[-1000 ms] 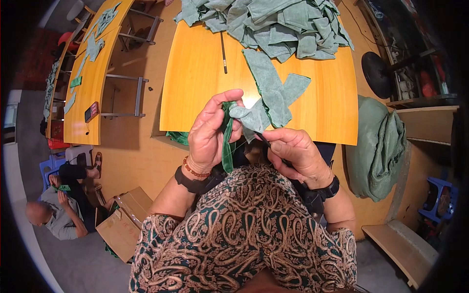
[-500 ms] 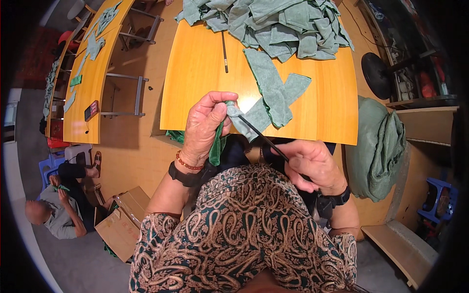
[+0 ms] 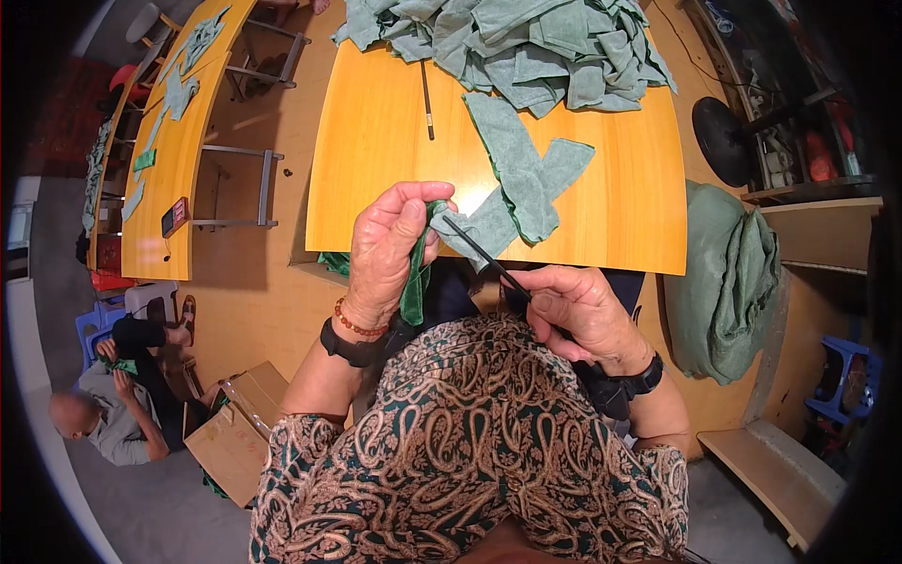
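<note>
My left hand [image 3: 387, 246] pinches a strip of fabric [image 3: 413, 289] between thumb and fingers. The strip is dark green and velvety on one face and pale grey-green on the other. In my right hand [image 3: 590, 315] is a thin black stick [image 3: 487, 258], like a chopstick, slanting up to the left. Its far end meets the pale part of the strip beside my left fingertips; whether the tip is inside the cloth I cannot tell. Two pale green fabric pieces [image 3: 512, 164] lie crossed on the table just beyond my hands.
A large heap of pale green cloth pieces [image 3: 526, 47] covers the far end of the yellow table [image 3: 366, 150]. A second dark stick [image 3: 427, 103] lies before it. At right stands a bulging green sack [image 3: 723, 291]. Lower left, a seated person [image 3: 122, 404] handles green cloth beside a cardboard box [image 3: 235, 432].
My right hand has moved left and slightly up with the stick, closer to my left hand. At my left fingertips, the fabric has shifted, with more dark green showing.
</note>
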Action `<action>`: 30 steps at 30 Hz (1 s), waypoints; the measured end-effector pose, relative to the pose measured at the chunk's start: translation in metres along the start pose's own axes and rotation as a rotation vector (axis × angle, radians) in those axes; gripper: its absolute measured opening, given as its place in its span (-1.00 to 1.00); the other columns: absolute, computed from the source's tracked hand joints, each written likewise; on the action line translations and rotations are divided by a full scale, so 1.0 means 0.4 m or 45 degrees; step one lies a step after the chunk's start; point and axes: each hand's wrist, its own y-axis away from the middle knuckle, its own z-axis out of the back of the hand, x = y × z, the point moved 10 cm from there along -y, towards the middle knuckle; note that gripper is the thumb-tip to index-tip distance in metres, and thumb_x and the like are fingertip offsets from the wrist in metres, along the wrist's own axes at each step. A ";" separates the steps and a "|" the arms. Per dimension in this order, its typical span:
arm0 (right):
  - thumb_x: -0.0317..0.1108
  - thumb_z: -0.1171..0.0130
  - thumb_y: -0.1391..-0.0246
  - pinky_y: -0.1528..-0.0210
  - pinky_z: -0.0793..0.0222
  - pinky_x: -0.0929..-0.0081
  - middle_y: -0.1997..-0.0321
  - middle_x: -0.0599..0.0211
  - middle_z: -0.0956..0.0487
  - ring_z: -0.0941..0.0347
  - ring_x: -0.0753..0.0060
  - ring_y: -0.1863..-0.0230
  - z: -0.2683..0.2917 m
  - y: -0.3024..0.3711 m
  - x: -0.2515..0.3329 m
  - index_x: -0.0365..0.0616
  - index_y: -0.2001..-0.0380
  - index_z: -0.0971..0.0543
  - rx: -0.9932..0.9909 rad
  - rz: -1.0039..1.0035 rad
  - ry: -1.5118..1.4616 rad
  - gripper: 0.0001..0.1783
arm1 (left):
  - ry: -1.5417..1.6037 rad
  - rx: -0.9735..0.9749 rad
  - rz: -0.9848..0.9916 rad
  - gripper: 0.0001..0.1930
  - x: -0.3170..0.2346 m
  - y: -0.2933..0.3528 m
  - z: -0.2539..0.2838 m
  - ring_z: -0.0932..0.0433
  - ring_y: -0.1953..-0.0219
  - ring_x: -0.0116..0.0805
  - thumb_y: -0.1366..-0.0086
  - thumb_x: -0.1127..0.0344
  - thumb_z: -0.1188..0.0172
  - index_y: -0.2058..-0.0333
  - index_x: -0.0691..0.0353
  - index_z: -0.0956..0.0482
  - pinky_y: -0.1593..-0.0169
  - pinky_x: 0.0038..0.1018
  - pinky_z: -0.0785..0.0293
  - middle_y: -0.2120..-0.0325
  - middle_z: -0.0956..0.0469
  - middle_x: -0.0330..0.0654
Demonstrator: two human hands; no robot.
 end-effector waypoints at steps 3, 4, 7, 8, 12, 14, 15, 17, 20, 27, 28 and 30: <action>-0.54 0.07 -0.32 0.79 -0.07 0.79 0.57 0.34 -0.51 -0.20 0.76 0.81 0.004 0.003 0.000 -0.03 -0.13 -0.53 -0.014 -0.019 0.000 -0.62 | -0.021 0.014 -0.024 -0.66 -0.013 -0.004 -0.002 -0.34 0.49 -0.69 -0.43 0.17 -0.10 0.03 0.36 -0.53 0.42 -0.74 -0.30 0.31 -0.59 -0.26; -0.54 0.06 -0.32 0.80 -0.07 0.79 0.57 0.35 -0.52 -0.21 0.77 0.81 0.006 0.003 -0.001 -0.03 -0.13 -0.54 -0.019 -0.032 0.003 -0.62 | -0.038 0.018 -0.024 -0.67 -0.012 -0.003 -0.003 -0.34 0.50 -0.69 -0.44 0.18 -0.09 0.03 0.36 -0.54 0.42 -0.73 -0.30 0.31 -0.59 -0.26; -0.53 0.04 -0.31 0.80 -0.06 0.79 0.57 0.37 -0.51 -0.20 0.78 0.81 0.009 -0.003 -0.008 -0.01 -0.12 -0.54 -0.033 -0.058 0.015 -0.62 | -0.097 0.037 -0.021 -0.69 -0.009 -0.009 -0.013 -0.34 0.50 -0.70 -0.44 0.21 -0.08 0.04 0.35 -0.54 0.42 -0.74 -0.30 0.31 -0.60 -0.26; -0.52 0.03 -0.31 0.80 -0.06 0.79 0.57 0.38 -0.51 -0.20 0.79 0.80 0.007 -0.005 -0.006 -0.01 -0.12 -0.54 -0.026 -0.038 0.010 -0.63 | -0.123 0.040 -0.021 -0.70 -0.008 -0.008 -0.016 -0.34 0.50 -0.70 -0.44 0.22 -0.07 0.04 0.35 -0.55 0.42 -0.74 -0.30 0.31 -0.60 -0.26; -0.51 0.01 -0.31 0.81 -0.03 0.80 0.58 0.40 -0.49 -0.20 0.79 0.80 0.003 -0.016 -0.010 0.00 -0.12 -0.55 0.008 0.009 -0.001 -0.63 | -0.188 0.028 0.059 -0.73 0.014 0.002 -0.028 -0.34 0.49 -0.72 -0.44 0.24 -0.06 0.06 0.32 -0.57 0.42 -0.76 -0.30 0.30 -0.61 -0.26; -0.50 0.01 -0.31 0.81 -0.02 0.80 0.58 0.41 -0.49 -0.20 0.78 0.79 -0.001 -0.024 -0.016 0.00 -0.12 -0.54 0.013 0.004 -0.005 -0.64 | -0.225 0.051 0.091 -0.75 0.028 0.008 -0.040 -0.34 0.49 -0.73 -0.45 0.25 -0.05 0.05 0.27 -0.55 0.42 -0.77 -0.30 0.29 -0.60 -0.27; -0.50 0.00 -0.30 0.81 -0.02 0.79 0.58 0.41 -0.49 -0.20 0.77 0.79 -0.003 -0.029 -0.019 0.00 -0.12 -0.54 0.007 -0.004 -0.009 -0.64 | -0.243 0.062 0.107 -0.76 0.037 0.012 -0.046 -0.33 0.49 -0.74 -0.45 0.25 -0.05 0.04 0.25 -0.54 0.42 -0.78 -0.29 0.29 -0.59 -0.28; -0.48 -0.01 -0.30 0.81 -0.02 0.78 0.57 0.41 -0.49 -0.21 0.76 0.79 -0.008 -0.041 -0.019 -0.03 -0.11 -0.54 -0.036 0.000 0.000 -0.65 | -0.250 0.015 0.017 -0.77 0.032 0.014 -0.058 -0.34 0.47 -0.71 -0.45 0.26 -0.05 0.02 0.22 -0.49 0.40 -0.76 -0.31 0.28 -0.56 -0.25; -0.45 -0.02 -0.28 0.80 -0.04 0.76 0.55 0.40 -0.51 -0.22 0.73 0.80 -0.016 -0.071 -0.016 -0.12 -0.09 -0.52 -0.096 0.063 -0.039 -0.67 | -0.318 0.023 -0.046 -0.71 0.058 0.025 -0.095 -0.31 0.47 -0.68 -0.46 0.28 -0.02 -0.10 0.15 -0.36 0.37 -0.74 -0.30 0.22 -0.51 -0.23; -0.44 -0.03 -0.27 0.78 -0.07 0.75 0.44 0.35 -0.56 -0.27 0.72 0.76 -0.020 -0.073 -0.005 -0.23 -0.15 -0.44 -0.015 0.031 -0.082 -0.62 | -0.103 -0.121 -0.116 -0.57 -0.005 0.017 -0.039 -0.36 0.43 -0.68 -0.42 0.27 -0.08 -0.21 0.19 -0.29 0.35 -0.76 -0.28 0.18 -0.49 -0.28; -0.46 -0.02 -0.27 0.78 -0.07 0.76 0.43 0.34 -0.57 -0.28 0.72 0.76 -0.029 -0.067 0.004 -0.22 -0.16 -0.43 0.002 0.009 -0.079 -0.60 | -0.196 -0.127 -0.094 -0.57 -0.004 0.011 -0.016 -0.36 0.44 -0.69 -0.40 0.26 -0.10 -0.19 0.20 -0.30 0.36 -0.76 -0.28 0.18 -0.50 -0.28; -0.50 0.00 -0.27 0.78 -0.09 0.76 0.40 0.33 -0.58 -0.29 0.72 0.75 -0.029 -0.059 0.006 -0.22 -0.19 -0.41 0.019 -0.010 -0.031 -0.58 | -0.214 -0.002 0.051 -0.67 0.022 0.006 -0.003 -0.36 0.46 -0.69 -0.37 0.26 -0.16 -0.05 0.22 -0.43 0.38 -0.74 -0.29 0.23 -0.53 -0.30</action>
